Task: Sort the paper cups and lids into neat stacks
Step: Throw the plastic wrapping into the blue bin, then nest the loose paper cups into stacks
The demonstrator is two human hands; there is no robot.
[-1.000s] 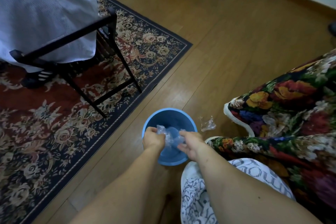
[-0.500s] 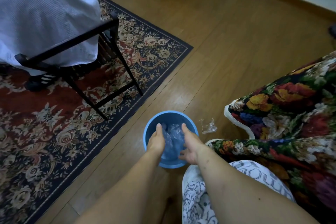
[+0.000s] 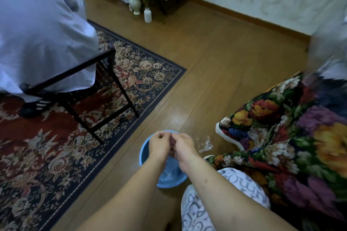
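Over the blue bin (image 3: 145, 153) on the wood floor (image 3: 216, 65), the left hand (image 3: 159, 143) and right hand (image 3: 183, 145) meet above the far rim, fingers curled inward and knuckles almost touching. Whether they pinch anything between them I cannot tell; the fingertips are hidden behind the backs of the hands. Crumpled clear plastic (image 3: 169, 170) lies inside the bin under the wrists, and another scrap (image 3: 205, 144) sits on the floor just beside the bin, on its right. No cups or lids are in view, so the sorting itself looks barely begun and this reads as clearing wrapping first. To do it well, I would judge: push the plastic well down so it does not spring out, let go fully over the bin, then collect the loose scrap before turning to the cups.
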